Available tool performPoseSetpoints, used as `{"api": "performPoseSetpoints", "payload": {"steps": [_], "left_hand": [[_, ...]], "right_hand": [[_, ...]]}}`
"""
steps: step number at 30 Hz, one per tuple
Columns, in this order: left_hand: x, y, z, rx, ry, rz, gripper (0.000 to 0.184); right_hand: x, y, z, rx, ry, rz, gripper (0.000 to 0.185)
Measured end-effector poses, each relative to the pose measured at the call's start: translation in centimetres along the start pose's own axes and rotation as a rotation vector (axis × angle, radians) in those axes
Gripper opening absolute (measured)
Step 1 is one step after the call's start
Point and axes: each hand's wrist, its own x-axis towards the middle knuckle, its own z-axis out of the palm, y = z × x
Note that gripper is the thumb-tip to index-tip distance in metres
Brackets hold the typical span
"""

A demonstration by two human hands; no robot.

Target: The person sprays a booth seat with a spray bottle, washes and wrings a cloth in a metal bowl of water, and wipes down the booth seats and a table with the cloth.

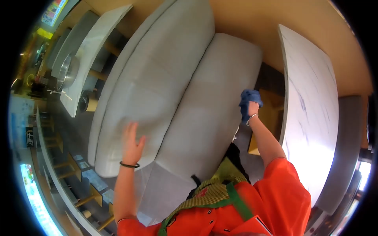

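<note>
A blue cloth [249,101] is bunched up in my right hand [253,107], whose fingers are wrapped round it. This hand is at the front edge of the grey bench seat [220,84], on the side toward the marble-patterned table. My left hand [133,144] is open, its thumb and fingers apart and slightly blurred. It is over the lower part of the padded grey backrest [157,70] and holds nothing; whether it touches the padding I cannot tell.
To the right stands a white marble-patterned table [309,94], with another grey bench [346,145] beyond it. A second white table [94,43] at upper left bears a metal bowl [69,71]. Wooden stools [92,196] line the lower left. A tan wall [267,23] closes the far side.
</note>
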Motion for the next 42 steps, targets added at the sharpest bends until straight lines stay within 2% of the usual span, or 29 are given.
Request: {"api": "performPoseSetpoints", "payload": {"steps": [2,3,4,5,6,8,10,11,13,15,17,19,23,25,27,29,32,34,35,38,40,42], "left_hand": [[6.5,0.5,-0.2,0.18,0.042,0.008,0.066],[10.6,0.7,0.1,0.26,0.066,0.02,0.073],[14.6,1.4,-0.2,0.28,0.05,0.022,0.073],[18.5,2.1,-0.4,0.375,0.044,-0.059,0.081],[22.7,2.0,0.8,0.469,0.042,-0.136,0.089],[26.5,-0.8,2.6,0.499,0.001,-0.121,0.107],[26.5,-1.5,2.3,0.544,-0.014,-0.217,0.11],[26.5,-1.1,2.4,0.553,0.013,-0.27,0.11],[25.6,-0.5,1.4,0.577,0.027,-0.33,0.111],[26.8,0.0,2.5,0.535,0.001,-0.414,0.11],[25.3,-0.8,1.6,0.514,-0.004,-0.465,0.11],[24.6,-1.8,1.5,0.492,-0.012,-0.528,0.111],[23.0,-1.4,1.2,0.538,-0.018,-0.633,0.11],[21.4,-2.7,0.6,0.59,-0.034,-0.617,0.11],[21.0,-2.6,0.7,0.527,0.004,-0.63,0.109],[21.1,-2.4,1.1,0.446,0.059,-0.661,0.112],[18.5,-3.9,-1.3,0.509,0.023,-0.597,0.113],[19.2,-4.2,-0.6,0.486,0.037,-0.571,0.113],[19.9,-5.5,-0.5,0.43,0.04,-0.548,0.109],[17.5,-8.7,-1.5,0.273,0.057,-0.535,0.106],[19.4,-7.8,-0.2,0.184,0.088,-0.539,0.105],[25.3,-2.1,1.0,0.48,-0.133,-0.411,0.056]], "right_hand": [[4.1,-0.6,4.7,-0.475,-0.298,0.067,0.037],[5.3,-1.4,7.5,-0.545,-0.325,-0.023,0.038],[6.7,-2.5,9.4,-0.476,-0.607,-0.045,0.038],[7.0,-4.0,10.9,-0.532,-0.682,-0.209,0.039],[5.3,-3.8,15.5,-0.386,-0.655,-0.346,0.04],[3.8,-5.6,17.4,0.07,-0.617,-0.349,0.049],[5.0,-7.1,18.3,0.198,-0.709,-0.497,0.056],[6.2,-7.6,19.7,0.214,-0.729,-0.485,0.056],[9.7,-8.6,22.7,0.385,-0.527,-0.727,0.056],[17.3,-7.9,25.3,0.356,-0.524,-0.668,0.054],[23.0,-8.3,25.4,0.248,-0.351,-0.641,0.052],[29.0,-7.5,25.7,0.246,-0.362,-0.594,0.039],[31.9,-5.2,26.8,0.307,-0.258,-0.638,0.031],[34.4,-4.7,25.0,0.029,-0.29,-0.596,0.033],[39.9,-2.6,24.6,-0.106,-0.126,-0.448,0.034],[46.4,-1.6,23.2,-0.333,-0.225,-0.375,0.033],[52.6,0.0,23.3,-0.391,-0.151,-0.315,0.032],[54.1,1.5,23.4,-0.324,-0.288,0.074,0.031],[54.1,2.2,23.9,-0.347,-0.3,0.095,0.031],[54.6,4.1,20.9,-0.356,-0.519,0.157,0.031],[54.3,7.7,17.9,-0.433,-0.627,0.152,0.031],[50.0,11.8,13.5,-0.547,-0.644,0.093,0.031]]}}
